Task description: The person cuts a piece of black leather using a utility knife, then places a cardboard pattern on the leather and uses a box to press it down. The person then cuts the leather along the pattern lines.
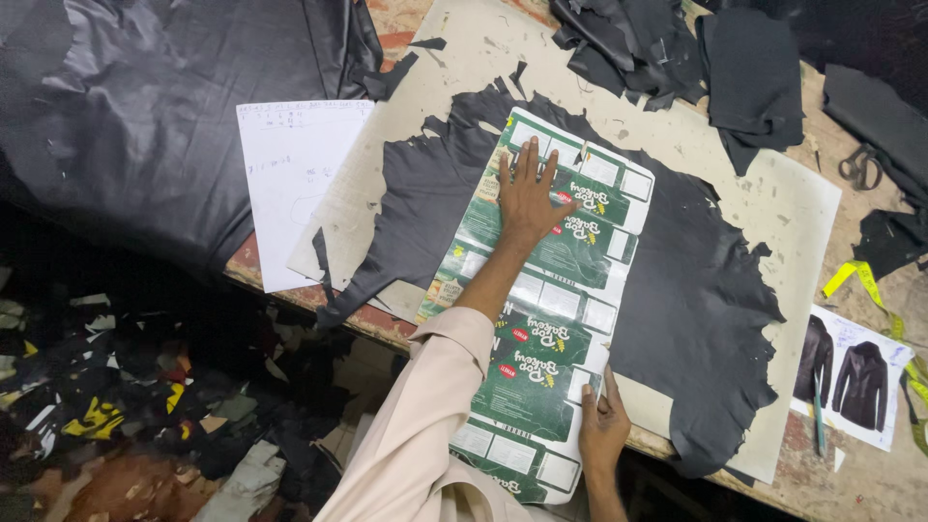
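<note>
While the desk [802, 208] is carrying everything under a pale board, a big black leather hide [696, 290] is lying spread flat across it, ragged at its edges. A long printed cardboard pattern [551, 338], green and white, is lying lengthwise on top of the hide, its near end hanging past the desk edge toward the person. The left hand [527, 193] is pressing down on the far half of the pattern, palm flat and fingers fanned wide, its grip closed on nothing. The right hand [603, 425] is pinching the pattern's right edge near the close end, thumb on top and fingers curled underneath, so its grip is shut on the card.

To do this well, I judge that the pattern should be lying fully within sound leather, clear of the torn edges, with the flat palm keeping it from sliding while the other hand is squaring it; even pressure along its length matters, since the overhanging end could be tipping it.

Around them, a heap of black scraps [628, 43] is sitting at the far edge, a white sheet of paper [290, 184] is lying to the left, a picture of jackets [851, 377] to the right, with a yellow tape measure [860, 280] and scissors [857, 166] beyond.
</note>
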